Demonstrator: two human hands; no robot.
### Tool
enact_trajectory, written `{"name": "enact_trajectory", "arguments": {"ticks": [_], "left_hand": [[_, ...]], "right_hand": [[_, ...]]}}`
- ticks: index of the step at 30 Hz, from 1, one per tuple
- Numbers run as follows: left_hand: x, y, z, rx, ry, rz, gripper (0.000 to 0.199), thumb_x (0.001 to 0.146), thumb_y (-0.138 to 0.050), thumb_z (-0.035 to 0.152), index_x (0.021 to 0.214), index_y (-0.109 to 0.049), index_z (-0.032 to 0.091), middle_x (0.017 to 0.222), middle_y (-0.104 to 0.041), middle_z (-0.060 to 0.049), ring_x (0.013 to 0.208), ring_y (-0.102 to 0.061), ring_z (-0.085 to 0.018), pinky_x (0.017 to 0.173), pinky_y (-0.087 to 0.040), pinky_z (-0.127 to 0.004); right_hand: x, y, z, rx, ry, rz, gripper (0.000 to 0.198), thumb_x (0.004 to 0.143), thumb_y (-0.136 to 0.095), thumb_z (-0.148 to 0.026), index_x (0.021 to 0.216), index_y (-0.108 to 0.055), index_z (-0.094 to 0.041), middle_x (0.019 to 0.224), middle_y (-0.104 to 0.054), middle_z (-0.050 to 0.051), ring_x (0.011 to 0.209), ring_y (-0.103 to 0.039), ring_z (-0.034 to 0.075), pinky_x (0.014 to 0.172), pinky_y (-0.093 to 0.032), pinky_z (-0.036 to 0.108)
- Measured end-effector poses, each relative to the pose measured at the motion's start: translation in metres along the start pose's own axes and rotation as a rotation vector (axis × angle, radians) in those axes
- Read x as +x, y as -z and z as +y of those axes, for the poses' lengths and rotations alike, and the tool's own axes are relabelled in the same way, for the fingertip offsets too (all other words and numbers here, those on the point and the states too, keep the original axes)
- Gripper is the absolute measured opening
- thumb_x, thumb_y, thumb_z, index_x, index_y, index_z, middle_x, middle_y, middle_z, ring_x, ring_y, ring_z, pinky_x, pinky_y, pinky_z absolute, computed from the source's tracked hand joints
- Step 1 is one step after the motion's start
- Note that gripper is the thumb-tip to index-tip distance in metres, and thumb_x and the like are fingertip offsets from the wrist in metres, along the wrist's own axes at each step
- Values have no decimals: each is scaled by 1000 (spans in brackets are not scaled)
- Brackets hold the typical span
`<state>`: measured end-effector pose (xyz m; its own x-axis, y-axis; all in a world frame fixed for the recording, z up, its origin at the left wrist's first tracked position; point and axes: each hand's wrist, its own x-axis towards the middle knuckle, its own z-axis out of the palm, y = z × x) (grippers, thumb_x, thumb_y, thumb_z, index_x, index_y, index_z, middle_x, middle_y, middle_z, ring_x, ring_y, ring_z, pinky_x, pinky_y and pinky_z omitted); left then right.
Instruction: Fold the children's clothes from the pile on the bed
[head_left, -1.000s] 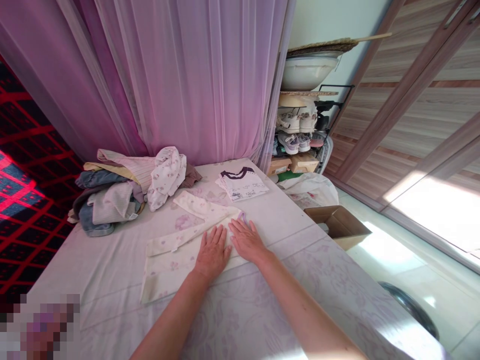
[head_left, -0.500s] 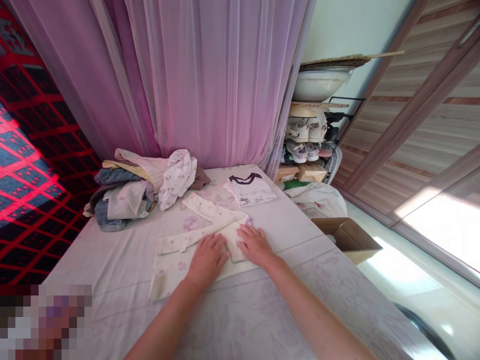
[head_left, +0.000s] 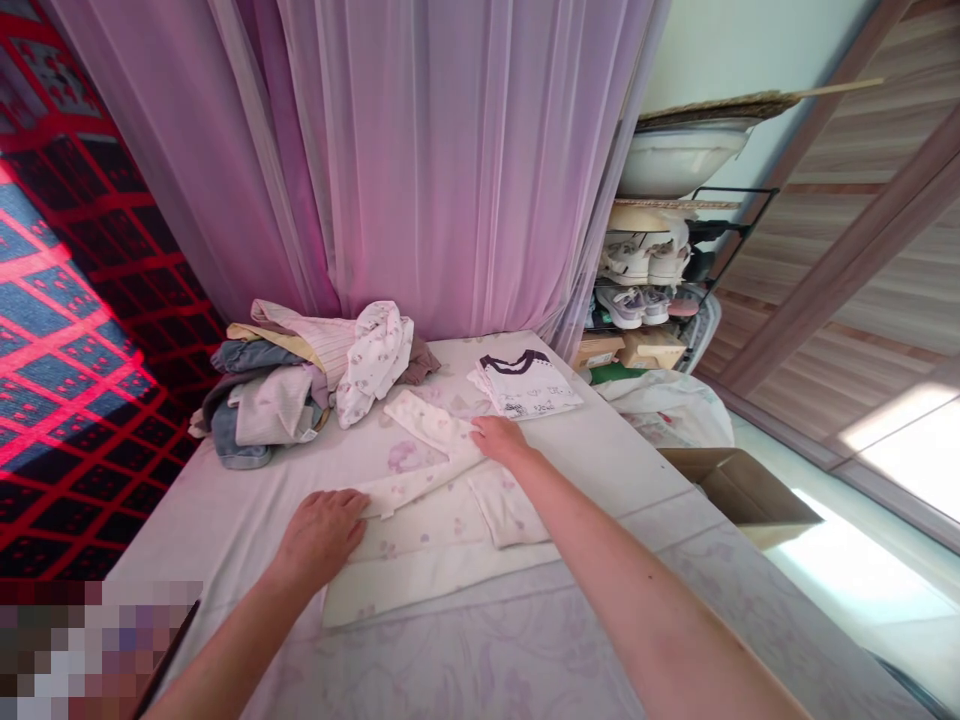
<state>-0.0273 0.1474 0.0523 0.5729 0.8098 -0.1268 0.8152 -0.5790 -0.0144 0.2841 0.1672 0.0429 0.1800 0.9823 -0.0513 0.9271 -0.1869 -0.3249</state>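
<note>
A cream long-sleeved top (head_left: 442, 520) with a faint pink print lies partly folded on the bed. One sleeve (head_left: 427, 425) stretches toward the back left, while the other runs across the body. My left hand (head_left: 326, 535) has its fingers curled over the left end of the crossing sleeve, covering its cuff. At the upper part, near where the sleeves meet, my right hand (head_left: 499, 440) holds the fabric with bent fingers. A small folded-over flap (head_left: 510, 510) lies below my right wrist.
A folded white shirt (head_left: 529, 388) with a dark collar lies at the back right. Rumpled clothes (head_left: 277, 400) are heaped at the back left. Beyond the bed's right edge stand a cardboard box (head_left: 739, 490) and a shoe rack (head_left: 645, 270). A purple curtain (head_left: 435, 170) hangs behind.
My left hand has moved left to the sleeve's end. My right hand has moved back, off the folded flap, to the top's upper part. The view has shifted slightly left.
</note>
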Motion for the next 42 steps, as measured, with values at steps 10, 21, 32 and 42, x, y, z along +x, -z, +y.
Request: {"name": "enact_trajectory", "arguments": {"ticks": [10, 21, 32, 42], "left_hand": [[27, 23, -18, -55, 158, 18, 27, 90, -40, 26, 101, -65, 24, 96, -72, -7, 87, -66, -24, 76, -42, -33], [60, -9, -51, -334, 401, 109, 35, 84, -44, 42, 106, -63, 22, 88, -68, -3, 77, -62, -19, 60, -38, -25], [54, -10, -67, -548, 240, 53, 24, 71, -47, 37, 81, -61, 21, 66, -57, 3, 66, -56, -16, 63, -40, -24], [26, -13, -55, -289, 38, 156, 32, 74, -43, 22, 89, -70, 25, 101, -68, -4, 94, -62, -22, 83, -47, -31]], "right_hand": [[24, 1, 3, 33, -107, 63, 22, 83, -57, -39, 96, -69, -26, 101, -70, 6, 97, -62, 23, 79, -43, 31], [27, -3, 30, 266, -161, 71, 31, 86, -53, -35, 113, -63, -22, 106, -69, 5, 98, -62, 19, 82, -43, 27], [2, 10, 60, 469, 14, -69, 27, 61, -63, -13, 87, -67, -18, 84, -70, -1, 77, -63, 15, 64, -44, 20], [-27, 5, 77, 251, 89, 19, 28, 64, -50, -5, 74, -70, -21, 79, -70, -2, 79, -60, 16, 72, -41, 23]]}}
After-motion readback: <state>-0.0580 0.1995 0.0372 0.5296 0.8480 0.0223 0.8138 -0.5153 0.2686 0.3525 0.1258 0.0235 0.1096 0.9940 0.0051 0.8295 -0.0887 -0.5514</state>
